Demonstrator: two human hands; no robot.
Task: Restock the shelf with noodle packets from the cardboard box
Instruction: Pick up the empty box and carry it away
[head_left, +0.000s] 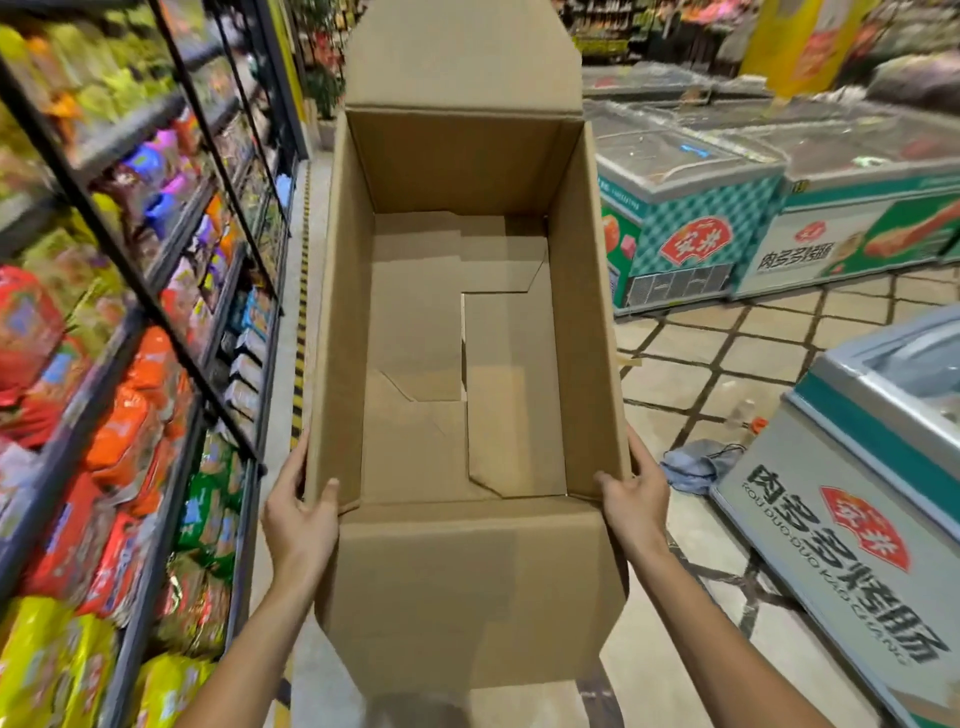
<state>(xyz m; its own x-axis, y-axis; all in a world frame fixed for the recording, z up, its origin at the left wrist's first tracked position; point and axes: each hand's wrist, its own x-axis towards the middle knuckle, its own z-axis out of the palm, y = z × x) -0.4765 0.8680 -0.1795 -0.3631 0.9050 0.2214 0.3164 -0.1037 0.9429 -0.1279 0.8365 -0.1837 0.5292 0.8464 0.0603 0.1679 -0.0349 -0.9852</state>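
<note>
A large brown cardboard box (462, 171) is held up in front of me, its flaps open and its inside bare down to the folded bottom. My left hand (298, 512) grips the box's near left corner, thumb over the rim. My right hand (636, 499) grips the near right corner the same way. The black wire shelf (171, 332) runs along the left, packed with noodle packets (130, 431) in orange, red, green and yellow wrappers.
Chest freezers (691, 208) line the right side, and another freezer (852, 499) stands close at the near right. A grey cloth (693, 462) lies on the tiled floor beside it. A yellow-black striped strip (300, 332) runs along the shelf base.
</note>
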